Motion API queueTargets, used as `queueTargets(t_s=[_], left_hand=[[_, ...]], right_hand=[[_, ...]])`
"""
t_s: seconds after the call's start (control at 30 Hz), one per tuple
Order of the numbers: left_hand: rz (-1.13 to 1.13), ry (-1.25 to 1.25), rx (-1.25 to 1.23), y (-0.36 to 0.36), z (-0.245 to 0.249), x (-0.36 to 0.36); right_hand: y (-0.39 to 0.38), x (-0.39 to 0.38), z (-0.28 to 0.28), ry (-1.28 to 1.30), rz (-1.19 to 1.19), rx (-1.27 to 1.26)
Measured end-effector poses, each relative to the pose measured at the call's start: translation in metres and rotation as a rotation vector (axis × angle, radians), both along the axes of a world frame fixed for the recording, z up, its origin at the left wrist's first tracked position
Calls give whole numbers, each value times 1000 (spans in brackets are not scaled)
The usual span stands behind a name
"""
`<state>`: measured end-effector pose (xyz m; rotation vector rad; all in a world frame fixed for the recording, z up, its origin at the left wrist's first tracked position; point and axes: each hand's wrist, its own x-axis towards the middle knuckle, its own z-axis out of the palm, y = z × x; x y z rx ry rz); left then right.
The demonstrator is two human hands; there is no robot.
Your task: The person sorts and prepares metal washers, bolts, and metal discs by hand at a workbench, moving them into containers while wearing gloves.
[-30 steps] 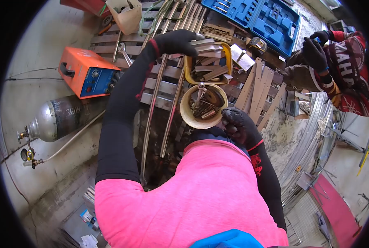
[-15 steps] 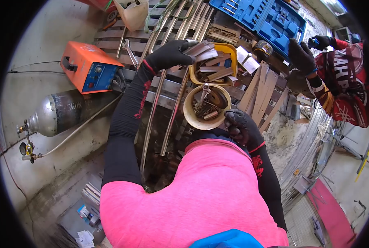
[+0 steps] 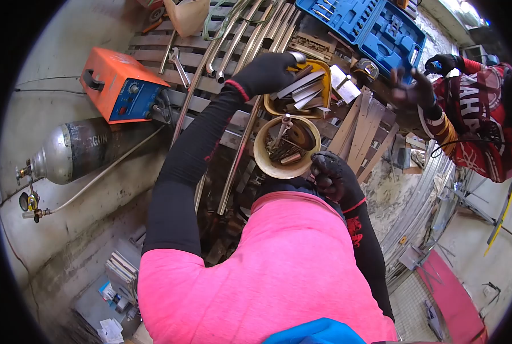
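Note:
My left hand (image 3: 266, 74), in a black glove with a bare thumb tip, is over the left rim of a yellow container (image 3: 327, 86). Its thumb and fingers are apart. Several flat metal strips (image 3: 303, 90) lie in the container, just beyond the fingers. My right hand (image 3: 335, 176), also gloved, is curled closed against the right side of a cream bucket (image 3: 260, 150). Whatever its fingers may grip is hidden. Inside the bucket are a ratchet-like tool (image 3: 284, 127), a dark disc (image 3: 301, 136) and small metal pieces.
Long shiny tubes (image 3: 233, 166) and a wrench (image 3: 180, 67) lie on the slatted table. An orange welding machine (image 3: 115, 86) and a gas cylinder (image 3: 84, 150) stand left. A blue tool case (image 3: 376, 34), tape measure (image 3: 366, 69) and flat bars (image 3: 362, 129) are right, near another person's gloved hand (image 3: 413, 89).
My left hand has moved right to the yellow container, and the metal strips it held now lie inside. My right hand stays beside the bucket. The other person's near hand has shifted slightly.

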<state>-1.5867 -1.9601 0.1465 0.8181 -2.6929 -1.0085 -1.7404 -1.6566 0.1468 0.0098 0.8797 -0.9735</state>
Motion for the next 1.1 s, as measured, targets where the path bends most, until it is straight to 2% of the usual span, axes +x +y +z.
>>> queueTargets(t_s=[0.03,0.07,0.17,0.3,0.33,0.37,0.43,0.5,0.57,0.6,0.67,0.77,0.83,0.9,0.97,1.0,1.1], left_hand=[[104,156,13,2,14,5],[231,-18,47,1,29,9],[324,136,90,-3,7,27],[480,212,93,17,4,42],[518,279,119,16,-16,50],[527,278,119,20,-14,54],[637,332,349,35,-11,66],[693,293,380,49,-11,74],[793,482,540,61,-28,81],[783,506,585,67,-26,85],[805,521,584,81,-33,88],[846,546,577,106,-26,89],[836,497,530,121,-25,95],[832,565,601,136,-25,102],[795,376,597,148,-19,107],[801,376,603,152,-14,108],[594,116,436,158,-1,105]], right_hand=[[1,0,-1,9,-2,5],[1,0,-2,18,-6,8],[-1,-1,1,-20,15,-5],[0,-3,1,-13,16,5],[1,-3,-2,-8,0,8],[1,-3,0,-5,-10,10],[1,-6,6,-117,-91,11],[-5,-10,13,-138,-106,-7],[-12,-17,8,-140,-108,-61],[-19,-17,8,-136,-104,-53],[-33,-16,11,-375,-166,-102],[-44,-10,11,-277,-174,-100],[-47,-12,9,-311,-153,-95],[-47,-16,9,-353,-171,-85],[-44,-20,7,-364,-171,-124],[-41,-22,5,-320,-176,-118],[-38,-24,0,-271,-151,-120]])
